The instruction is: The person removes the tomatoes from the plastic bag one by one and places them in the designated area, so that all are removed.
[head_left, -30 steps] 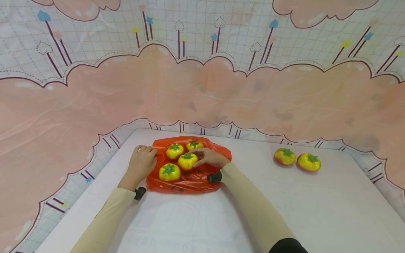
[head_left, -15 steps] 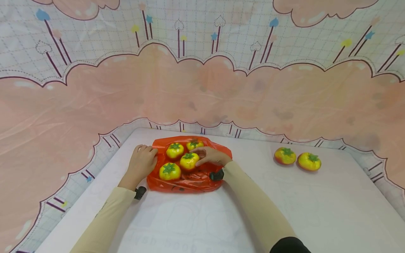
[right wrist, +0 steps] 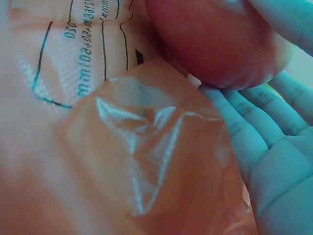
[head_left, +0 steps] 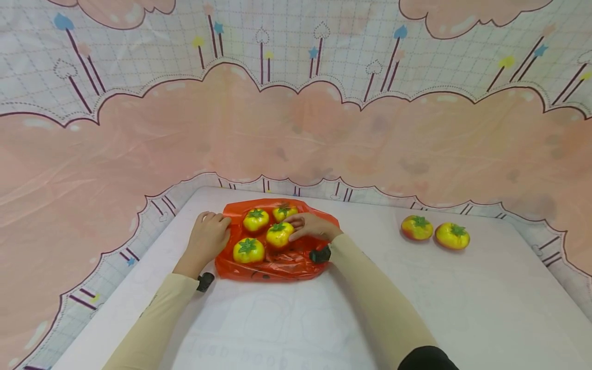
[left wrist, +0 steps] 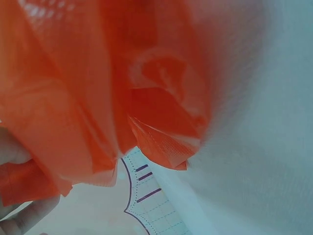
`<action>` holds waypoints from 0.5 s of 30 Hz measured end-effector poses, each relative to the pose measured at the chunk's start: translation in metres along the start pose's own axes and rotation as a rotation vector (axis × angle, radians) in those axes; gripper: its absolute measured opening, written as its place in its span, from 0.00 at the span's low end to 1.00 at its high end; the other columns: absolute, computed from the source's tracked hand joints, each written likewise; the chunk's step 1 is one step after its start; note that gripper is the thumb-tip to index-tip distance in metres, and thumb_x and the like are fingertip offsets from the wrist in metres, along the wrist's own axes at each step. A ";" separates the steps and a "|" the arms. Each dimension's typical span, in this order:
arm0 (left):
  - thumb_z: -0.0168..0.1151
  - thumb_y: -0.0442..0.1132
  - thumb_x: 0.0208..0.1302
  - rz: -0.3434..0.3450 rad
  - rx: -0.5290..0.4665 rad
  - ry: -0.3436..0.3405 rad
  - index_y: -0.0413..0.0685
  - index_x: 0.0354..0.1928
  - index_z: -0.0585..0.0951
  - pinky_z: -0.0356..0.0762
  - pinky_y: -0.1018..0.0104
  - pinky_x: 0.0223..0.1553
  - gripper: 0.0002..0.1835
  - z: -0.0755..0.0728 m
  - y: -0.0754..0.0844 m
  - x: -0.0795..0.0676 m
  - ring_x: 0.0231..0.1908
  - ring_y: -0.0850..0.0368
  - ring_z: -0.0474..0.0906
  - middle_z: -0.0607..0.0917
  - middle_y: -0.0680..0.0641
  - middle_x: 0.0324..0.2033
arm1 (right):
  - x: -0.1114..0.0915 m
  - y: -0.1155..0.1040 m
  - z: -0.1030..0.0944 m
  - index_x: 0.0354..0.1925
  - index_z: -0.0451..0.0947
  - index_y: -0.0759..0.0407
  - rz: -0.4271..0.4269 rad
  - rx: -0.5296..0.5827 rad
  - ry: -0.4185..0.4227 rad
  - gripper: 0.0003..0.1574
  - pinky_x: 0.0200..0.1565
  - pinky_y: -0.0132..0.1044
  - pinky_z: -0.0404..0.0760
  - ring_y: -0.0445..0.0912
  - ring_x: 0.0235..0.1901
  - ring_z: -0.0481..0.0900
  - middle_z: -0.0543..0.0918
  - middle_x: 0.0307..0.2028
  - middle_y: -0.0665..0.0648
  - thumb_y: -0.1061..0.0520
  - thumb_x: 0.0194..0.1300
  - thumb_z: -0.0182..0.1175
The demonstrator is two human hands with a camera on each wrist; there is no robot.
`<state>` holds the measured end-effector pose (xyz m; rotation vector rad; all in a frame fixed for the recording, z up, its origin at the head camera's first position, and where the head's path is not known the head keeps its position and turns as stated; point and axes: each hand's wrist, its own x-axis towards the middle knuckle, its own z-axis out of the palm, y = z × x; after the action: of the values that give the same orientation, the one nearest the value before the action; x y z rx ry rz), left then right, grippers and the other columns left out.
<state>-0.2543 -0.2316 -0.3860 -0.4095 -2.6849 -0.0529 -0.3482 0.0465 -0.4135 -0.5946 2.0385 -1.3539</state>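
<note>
A red plastic bag (head_left: 287, 270) lies spread on the table, with several yellow-red persimmons with green leafy tops on it. My left hand (head_left: 209, 236) pinches the bag's left edge; in the left wrist view a fold of bag (left wrist: 29, 181) passes between its fingers (left wrist: 36, 213). At the bag's right side my right hand (head_left: 312, 227) holds the middle persimmon (head_left: 279, 235) from its right. The right wrist view shows that persimmon (right wrist: 220, 44) between thumb and fingers, close over the bag. Around it sit a front-left persimmon (head_left: 248, 251), a back-left one (head_left: 256, 220) and a back one (head_left: 284, 211).
Two more persimmons lie side by side at the table's right, a redder one (head_left: 417, 227) and a yellower one (head_left: 452, 236). The white table (head_left: 462, 308) meets a printed pink cloth backdrop (head_left: 296, 139) behind. Black wrist cameras sit at both wrists.
My right hand has moved slightly right and back, and the middle persimmon has shifted with it, away from the front-left one. My left hand stays at the bag's left edge.
</note>
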 end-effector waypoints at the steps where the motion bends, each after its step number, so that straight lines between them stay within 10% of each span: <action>1: 0.62 0.36 0.58 -0.001 0.000 -0.001 0.39 0.38 0.80 0.67 0.43 0.58 0.08 0.000 0.000 0.000 0.41 0.42 0.76 0.84 0.39 0.36 | 0.000 0.000 0.000 0.62 0.67 0.60 0.004 0.002 0.005 0.33 0.63 0.43 0.70 0.53 0.62 0.70 0.72 0.62 0.62 0.61 0.59 0.62; 15: 0.62 0.36 0.59 -0.017 -0.002 -0.020 0.39 0.40 0.81 0.67 0.42 0.59 0.10 0.001 -0.001 -0.001 0.42 0.42 0.76 0.84 0.39 0.38 | -0.011 -0.006 -0.012 0.63 0.69 0.55 0.003 -0.083 0.068 0.34 0.66 0.46 0.66 0.55 0.63 0.69 0.72 0.63 0.60 0.57 0.57 0.64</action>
<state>-0.2546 -0.2330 -0.3871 -0.3899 -2.7080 -0.0561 -0.3484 0.0589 -0.4017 -0.5890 2.1579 -1.3087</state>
